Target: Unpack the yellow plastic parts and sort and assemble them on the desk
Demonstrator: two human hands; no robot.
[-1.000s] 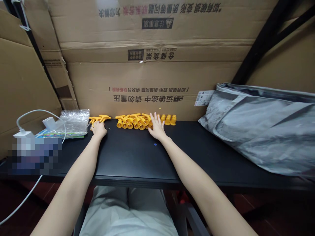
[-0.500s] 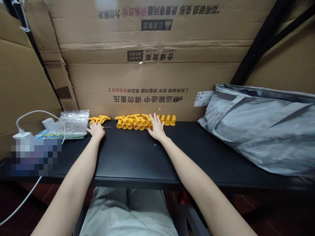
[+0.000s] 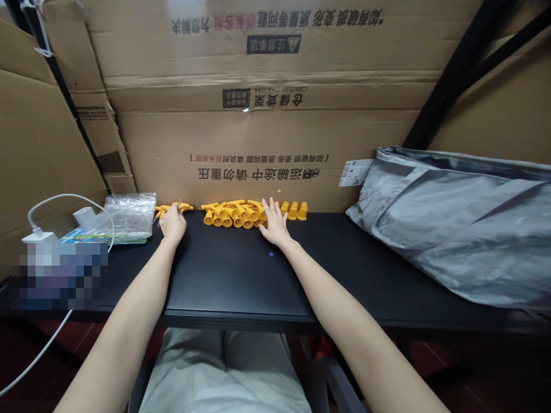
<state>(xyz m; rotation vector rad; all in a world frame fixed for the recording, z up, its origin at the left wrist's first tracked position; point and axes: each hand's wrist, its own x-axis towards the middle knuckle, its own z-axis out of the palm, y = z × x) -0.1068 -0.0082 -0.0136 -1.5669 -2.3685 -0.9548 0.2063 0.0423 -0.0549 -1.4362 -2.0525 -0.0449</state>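
Observation:
My left hand (image 3: 173,225) is closed on a thin metal chain (image 3: 179,202), one end of which shows above the fingers and another part at their left. Right behind it lie yellow branched plastic pieces (image 3: 186,206), partly hidden by the hand. My right hand (image 3: 275,222) rests with fingers spread against the right end of a stacked row of yellow bell-shaped plastic pieces (image 3: 227,221), covering some of them. Just to its right stand a few yellow cone-like pieces (image 3: 302,211), side by side.
A clear plastic bag (image 3: 131,215) lies at the left, near a white charger (image 3: 39,244) with a cable and a blurred-out item. A large grey bag (image 3: 451,223) sits on the right of the black table (image 3: 232,281). Cardboard (image 3: 258,132) stands along the back.
My left hand has lifted slightly and its fingers have closed. The chain that lay on the table beside it is now raised in the fingers. My right hand stays in place.

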